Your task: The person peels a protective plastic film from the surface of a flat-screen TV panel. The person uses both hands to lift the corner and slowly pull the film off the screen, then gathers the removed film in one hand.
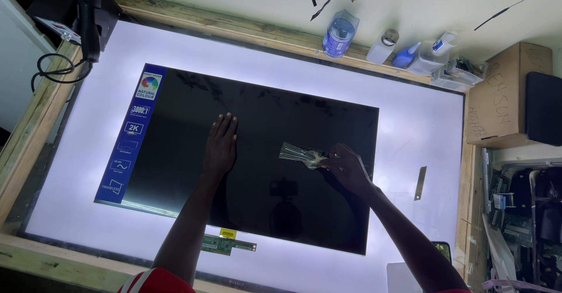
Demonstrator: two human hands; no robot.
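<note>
Right now the person is leaning over a lit table [410,117], and a dark screen panel [257,152] is lying flat on the glowing surface — probably so the backlight shows up any flaw in it. The left hand [220,144] is resting on the panel, fingers stretched out and palm down, gripping nothing; it looks to be pressing the panel so it is not sliding about. The right hand [345,165] is pinching a crumpled bit of clear plastic film [298,154] between its fingertips, holding it low against the glass near the panel's middle, slightly to the right.

A blue label strip [130,138] is running down the panel's left edge, and a small green circuit board [227,244] is sticking out from its near edge. A thin metal strip [420,183] is lying on the lit surface to the right, well apart from both hands. Along the far wooden rim, a plastic bottle [339,33] and a few smaller bottles [418,56] are standing — kept off the working area. A heat gun [89,18] is hanging at the far left corner.
</note>
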